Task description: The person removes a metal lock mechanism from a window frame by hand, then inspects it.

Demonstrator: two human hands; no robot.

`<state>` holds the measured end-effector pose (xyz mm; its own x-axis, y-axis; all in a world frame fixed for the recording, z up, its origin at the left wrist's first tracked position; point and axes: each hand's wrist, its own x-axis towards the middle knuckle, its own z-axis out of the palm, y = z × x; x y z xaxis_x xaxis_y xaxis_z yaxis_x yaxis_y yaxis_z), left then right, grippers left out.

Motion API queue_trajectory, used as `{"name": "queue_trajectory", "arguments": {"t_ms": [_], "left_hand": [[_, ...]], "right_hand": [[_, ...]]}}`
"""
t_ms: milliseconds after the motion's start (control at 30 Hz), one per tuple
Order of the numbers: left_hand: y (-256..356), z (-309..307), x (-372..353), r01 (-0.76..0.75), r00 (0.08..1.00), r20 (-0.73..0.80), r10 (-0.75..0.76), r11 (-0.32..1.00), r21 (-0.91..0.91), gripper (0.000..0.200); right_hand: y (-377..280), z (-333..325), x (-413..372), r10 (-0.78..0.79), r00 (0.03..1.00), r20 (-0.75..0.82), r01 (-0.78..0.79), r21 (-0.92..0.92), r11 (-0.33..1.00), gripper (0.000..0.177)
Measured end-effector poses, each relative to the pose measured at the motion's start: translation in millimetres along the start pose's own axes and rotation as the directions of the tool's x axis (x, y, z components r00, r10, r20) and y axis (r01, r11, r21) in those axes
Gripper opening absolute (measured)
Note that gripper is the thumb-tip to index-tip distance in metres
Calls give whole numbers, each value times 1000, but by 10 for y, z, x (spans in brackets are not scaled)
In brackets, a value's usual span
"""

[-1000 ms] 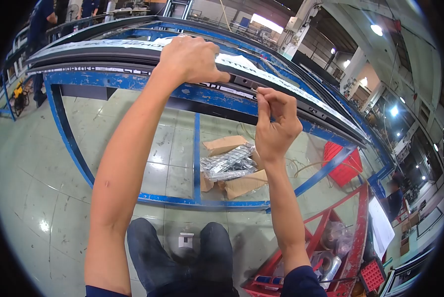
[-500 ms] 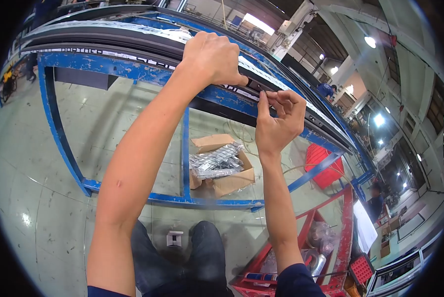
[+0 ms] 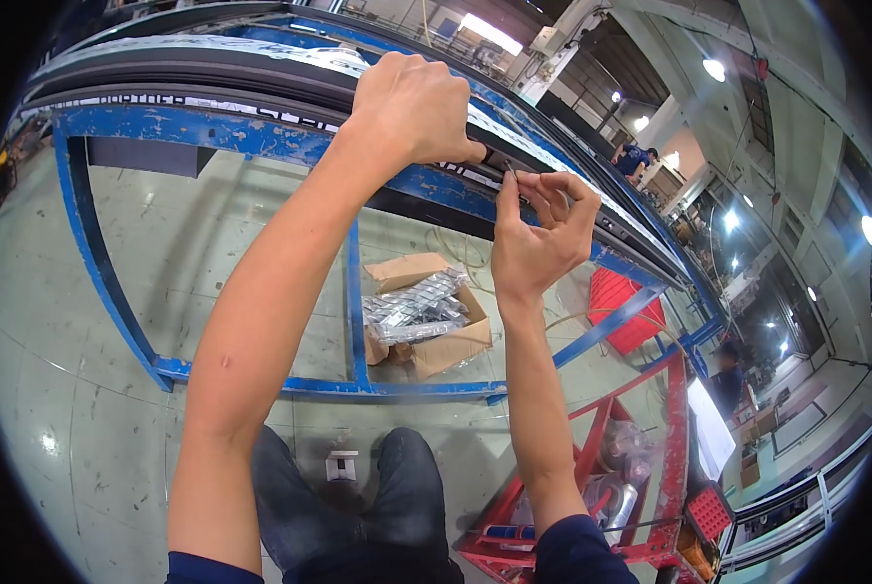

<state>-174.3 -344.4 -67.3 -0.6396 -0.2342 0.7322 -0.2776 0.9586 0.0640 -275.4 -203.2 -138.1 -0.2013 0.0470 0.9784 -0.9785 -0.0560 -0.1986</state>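
A long black frame profile [image 3: 251,86], partly covered with white printed film, lies along the blue steel workbench [image 3: 251,136]. My left hand [image 3: 415,109] is wrapped over the profile from above, its thumb on the near face. Just to the right, my right hand [image 3: 545,229] is held up in front of the same face. Its thumb and forefinger pinch together close to the profile, and something small and dark seems to be at their tips, too small to name. The other right fingers are curled.
Under the bench sits an open cardboard box [image 3: 446,346] of plastic-wrapped parts. A red crate [image 3: 626,310] stands behind the bench leg. At lower right is a red metal cart [image 3: 592,438] holding bags and tools. Another person [image 3: 635,161] is in the background.
The view has shifted a little, so the bench appears slightly further left. My left hand keeps its hold, and the right fingertips stay pinched by the profile with a slight turn.
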Motion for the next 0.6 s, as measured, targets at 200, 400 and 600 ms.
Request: {"name": "queue_trajectory", "arguments": {"t_ms": [200,400,600], "left_hand": [[-18,62,11,-6,999,-36,6,1000,0,50],[-12,83,14,7,999,-37,-5,999,38,47],[47,35,15,-6,999,-31,10,995,103,49]], "right_hand": [[40,14,-11,-47,999,-24,47,4,999,34],[91,62,-49,-58,996,-67,63,76,995,32],[154,119,-91,-51,987,-152,74,153,985,32]]}}
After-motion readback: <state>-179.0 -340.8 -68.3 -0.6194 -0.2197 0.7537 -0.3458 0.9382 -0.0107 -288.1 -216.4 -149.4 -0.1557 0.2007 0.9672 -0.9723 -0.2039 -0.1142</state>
